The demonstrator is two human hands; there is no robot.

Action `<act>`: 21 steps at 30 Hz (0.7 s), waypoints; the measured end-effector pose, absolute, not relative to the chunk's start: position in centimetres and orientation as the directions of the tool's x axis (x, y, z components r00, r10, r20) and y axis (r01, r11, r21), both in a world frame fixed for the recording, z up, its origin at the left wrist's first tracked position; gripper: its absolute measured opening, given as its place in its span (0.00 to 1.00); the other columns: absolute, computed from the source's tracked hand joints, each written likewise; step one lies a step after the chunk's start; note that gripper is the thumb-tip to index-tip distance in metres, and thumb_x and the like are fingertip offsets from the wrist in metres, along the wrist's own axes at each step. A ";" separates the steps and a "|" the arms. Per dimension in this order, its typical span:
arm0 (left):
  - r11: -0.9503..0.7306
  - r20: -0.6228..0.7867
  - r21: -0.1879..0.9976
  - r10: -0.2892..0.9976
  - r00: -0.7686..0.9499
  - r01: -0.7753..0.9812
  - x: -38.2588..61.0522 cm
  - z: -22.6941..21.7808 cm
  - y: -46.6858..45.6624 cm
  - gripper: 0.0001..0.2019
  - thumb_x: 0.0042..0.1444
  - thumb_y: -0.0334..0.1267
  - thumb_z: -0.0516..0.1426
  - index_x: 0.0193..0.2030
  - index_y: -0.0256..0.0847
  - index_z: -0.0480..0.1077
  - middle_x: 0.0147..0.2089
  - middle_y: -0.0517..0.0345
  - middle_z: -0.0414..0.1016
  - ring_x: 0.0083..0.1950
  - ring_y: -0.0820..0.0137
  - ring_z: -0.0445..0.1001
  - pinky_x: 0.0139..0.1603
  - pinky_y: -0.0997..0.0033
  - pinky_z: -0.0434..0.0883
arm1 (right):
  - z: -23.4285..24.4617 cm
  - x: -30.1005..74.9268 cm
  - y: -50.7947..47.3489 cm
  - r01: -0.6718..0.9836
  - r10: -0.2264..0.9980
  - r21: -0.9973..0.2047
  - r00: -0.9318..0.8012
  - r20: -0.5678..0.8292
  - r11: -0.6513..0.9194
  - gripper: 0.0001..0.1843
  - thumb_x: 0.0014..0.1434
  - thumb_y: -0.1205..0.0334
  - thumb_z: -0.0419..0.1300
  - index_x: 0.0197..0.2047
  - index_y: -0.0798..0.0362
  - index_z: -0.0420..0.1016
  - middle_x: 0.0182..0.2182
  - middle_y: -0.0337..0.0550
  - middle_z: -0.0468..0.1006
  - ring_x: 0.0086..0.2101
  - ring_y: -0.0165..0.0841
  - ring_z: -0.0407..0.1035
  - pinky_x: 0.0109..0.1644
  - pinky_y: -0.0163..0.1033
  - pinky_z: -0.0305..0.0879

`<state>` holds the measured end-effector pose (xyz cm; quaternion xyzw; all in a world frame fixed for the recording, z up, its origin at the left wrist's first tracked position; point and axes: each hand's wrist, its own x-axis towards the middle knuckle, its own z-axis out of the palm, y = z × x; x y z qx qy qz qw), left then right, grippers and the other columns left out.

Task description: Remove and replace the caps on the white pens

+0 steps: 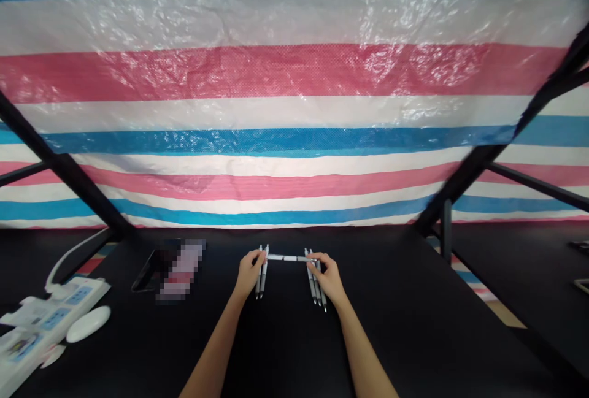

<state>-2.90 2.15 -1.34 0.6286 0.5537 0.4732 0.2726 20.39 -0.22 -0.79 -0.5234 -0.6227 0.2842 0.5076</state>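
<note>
Both my hands rest on a black table [285,349]. My left hand [249,273] and my right hand [327,275] pinch the two ends of one grey-and-white pen [289,257] that lies crosswise between them. Two similar pens [262,275] lie lengthwise under my left hand's fingers. Three more pens [316,287] lie lengthwise under my right hand. The crosswise pen rests over the far ends of both groups.
A white power strip [43,321] with its cable and a white mouse [88,323] sit at the left. A dark phone or tablet [150,269] lies left of my hands. A striped tarp [294,110] hangs behind the table, with black frame bars [464,180] on both sides.
</note>
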 end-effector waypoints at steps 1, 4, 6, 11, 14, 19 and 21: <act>-0.229 0.286 0.867 0.956 -0.065 0.443 -2.9 -1.3 2.1 0.20 0.55 0.49 0.49 0.19 0.40 0.66 0.21 0.60 0.67 0.28 0.70 0.68 0.34 0.71 0.65 | -0.8 20.4 -0.3 0.360 0.940 -0.886 0.067 0.335 0.290 0.10 0.51 0.57 0.58 0.33 0.51 0.77 0.32 0.45 0.79 0.38 0.40 0.72 0.48 0.45 0.62; -0.216 0.264 0.884 0.962 -0.063 0.414 -2.8 -1.2 2.0 0.21 0.56 0.50 0.48 0.21 0.39 0.67 0.23 0.59 0.69 0.29 0.69 0.69 0.36 0.70 0.65 | -0.9 20.5 -0.3 0.330 0.937 -0.897 0.083 0.339 0.295 0.10 0.51 0.57 0.59 0.33 0.51 0.77 0.33 0.46 0.79 0.38 0.40 0.71 0.47 0.45 0.63; -0.236 0.261 0.898 0.965 -0.018 0.371 -2.7 -1.1 2.0 0.18 0.55 0.50 0.50 0.24 0.39 0.69 0.26 0.58 0.71 0.32 0.68 0.70 0.38 0.69 0.66 | -1.0 20.7 -0.3 0.307 0.937 -0.907 0.102 0.334 0.289 0.10 0.51 0.57 0.59 0.33 0.52 0.77 0.33 0.46 0.79 0.37 0.40 0.71 0.46 0.44 0.63; -0.267 0.273 0.919 0.962 0.018 0.291 -2.6 -1.1 2.0 0.12 0.50 0.47 0.56 0.33 0.40 0.71 0.33 0.56 0.75 0.38 0.66 0.73 0.43 0.68 0.67 | -1.6 20.8 0.0 0.254 0.943 -0.932 0.145 0.300 0.258 0.10 0.50 0.56 0.60 0.33 0.53 0.77 0.32 0.47 0.79 0.35 0.39 0.72 0.44 0.44 0.64; -0.274 0.287 0.909 0.958 0.004 0.315 -2.6 -1.3 2.1 0.12 0.50 0.47 0.56 0.30 0.40 0.71 0.33 0.55 0.75 0.38 0.65 0.73 0.43 0.67 0.67 | -2.0 20.9 0.2 0.237 0.947 -0.938 0.139 0.290 0.252 0.11 0.49 0.56 0.61 0.33 0.53 0.77 0.33 0.47 0.79 0.36 0.40 0.72 0.44 0.45 0.65; -0.263 0.286 0.884 0.958 0.000 0.386 -2.6 -1.3 2.1 0.14 0.53 0.48 0.53 0.27 0.40 0.70 0.27 0.59 0.72 0.33 0.68 0.71 0.40 0.69 0.67 | -2.5 20.9 0.3 0.231 0.948 -0.937 0.118 0.296 0.264 0.12 0.50 0.55 0.61 0.34 0.53 0.77 0.34 0.48 0.80 0.39 0.41 0.72 0.47 0.46 0.64; -0.270 0.286 0.884 0.958 0.016 0.381 -2.6 -1.2 2.0 0.13 0.54 0.47 0.53 0.28 0.41 0.70 0.28 0.59 0.72 0.34 0.68 0.71 0.40 0.70 0.67 | -2.4 20.9 0.3 0.227 0.949 -0.938 0.115 0.292 0.261 0.12 0.49 0.54 0.61 0.34 0.53 0.77 0.34 0.48 0.80 0.39 0.42 0.72 0.47 0.47 0.64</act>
